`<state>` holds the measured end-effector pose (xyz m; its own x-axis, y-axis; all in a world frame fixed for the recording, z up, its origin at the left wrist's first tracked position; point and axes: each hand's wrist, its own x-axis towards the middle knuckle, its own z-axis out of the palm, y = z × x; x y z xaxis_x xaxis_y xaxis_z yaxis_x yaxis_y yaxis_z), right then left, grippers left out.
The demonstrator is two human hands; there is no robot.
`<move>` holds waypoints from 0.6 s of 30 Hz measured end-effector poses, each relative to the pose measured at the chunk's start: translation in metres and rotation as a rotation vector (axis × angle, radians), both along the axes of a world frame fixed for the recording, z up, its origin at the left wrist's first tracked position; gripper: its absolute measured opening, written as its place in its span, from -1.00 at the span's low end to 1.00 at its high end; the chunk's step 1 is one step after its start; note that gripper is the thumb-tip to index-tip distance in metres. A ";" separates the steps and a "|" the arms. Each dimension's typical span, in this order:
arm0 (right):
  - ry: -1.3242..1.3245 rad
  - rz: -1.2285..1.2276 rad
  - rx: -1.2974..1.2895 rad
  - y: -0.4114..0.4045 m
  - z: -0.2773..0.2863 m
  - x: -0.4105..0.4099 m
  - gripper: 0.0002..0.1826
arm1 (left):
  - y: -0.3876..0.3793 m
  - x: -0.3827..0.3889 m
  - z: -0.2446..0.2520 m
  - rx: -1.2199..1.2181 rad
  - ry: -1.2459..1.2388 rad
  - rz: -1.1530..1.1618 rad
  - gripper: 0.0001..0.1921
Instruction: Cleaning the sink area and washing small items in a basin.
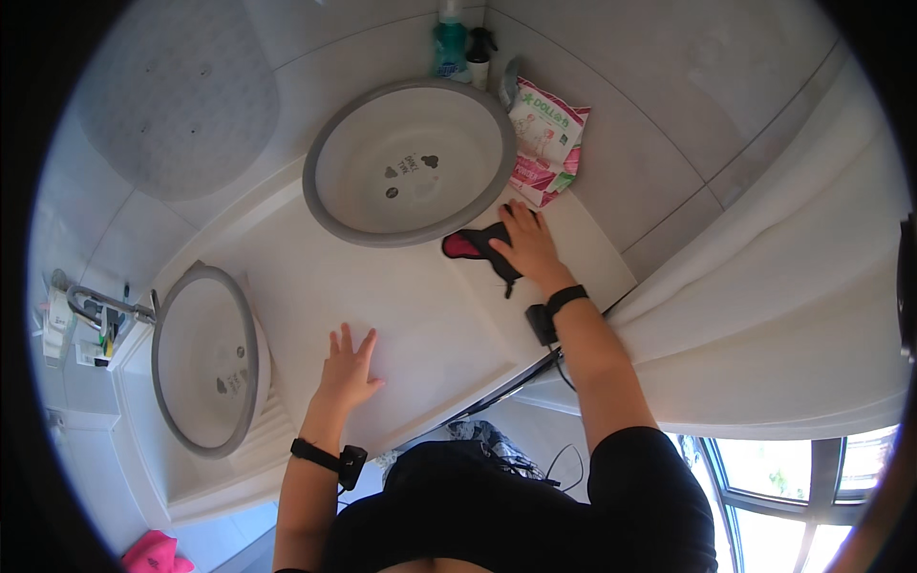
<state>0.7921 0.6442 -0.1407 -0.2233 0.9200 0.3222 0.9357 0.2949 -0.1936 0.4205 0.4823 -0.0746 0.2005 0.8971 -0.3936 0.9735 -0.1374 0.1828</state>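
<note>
My right hand (pixel 532 247) lies over a black fabric item (pixel 494 240) with a dark pink patch and a short strap end. Its fingers are apart, and part of the fabric is hidden beneath them. Just beyond, a grey-rimmed round basin (pixel 337 154) sits on the white counter (pixel 308 276) with small dark prints on its floor. My left hand (pixel 349 372) is spread over the counter and holds nothing. To its left, a second grey-rimmed basin (pixel 252 344) stands tilted in the sink, near the tap.
A pink and white powder bag (pixel 548 140) leans by the wall. Behind the far basin stand a green pump bottle (pixel 450 46) and a dark spray bottle (pixel 478 57). The metal tap (pixel 114 304) rises at left. A white curtain (pixel 745 286) hangs at right.
</note>
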 end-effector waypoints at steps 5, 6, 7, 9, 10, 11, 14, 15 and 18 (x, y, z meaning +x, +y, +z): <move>-0.092 -0.458 0.093 -0.036 0.006 0.014 -0.16 | 0.000 -0.002 0.008 -0.035 0.010 -0.069 -0.08; -0.040 -0.459 -0.029 -0.038 0.000 0.011 -0.14 | 0.000 0.001 0.010 -0.041 0.007 -0.081 -0.08; 0.013 -0.455 -0.150 -0.037 -0.010 0.007 -0.11 | 0.003 0.004 0.010 -0.046 0.020 -0.075 -0.08; 0.002 -0.454 -0.098 -0.020 -0.021 0.004 -0.09 | 0.006 0.006 0.010 -0.067 0.037 -0.068 -0.08; -0.013 -0.429 -0.077 -0.008 -0.019 0.013 -0.10 | 0.009 0.010 0.010 -0.083 0.043 -0.051 -0.09; -0.029 -0.403 -0.055 0.006 -0.016 0.023 -0.10 | 0.014 0.014 0.009 -0.098 0.048 -0.033 -0.09; -0.034 -0.372 -0.124 0.017 -0.010 0.060 -0.16 | 0.015 0.009 0.009 -0.112 0.029 -0.036 -0.09; -0.037 -0.369 -0.139 0.008 -0.013 0.066 -0.16 | 0.016 0.008 0.010 -0.127 0.029 -0.034 -0.09; -0.072 -0.337 -0.098 -0.034 -0.015 0.082 -0.20 | 0.014 0.004 0.009 -0.140 0.016 -0.030 -0.09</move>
<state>0.8744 0.6103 -0.1559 0.0792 0.9715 0.2236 0.9895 -0.0494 -0.1356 0.4245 0.4967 -0.0656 0.2190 0.8271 -0.5176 0.9723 -0.1409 0.1863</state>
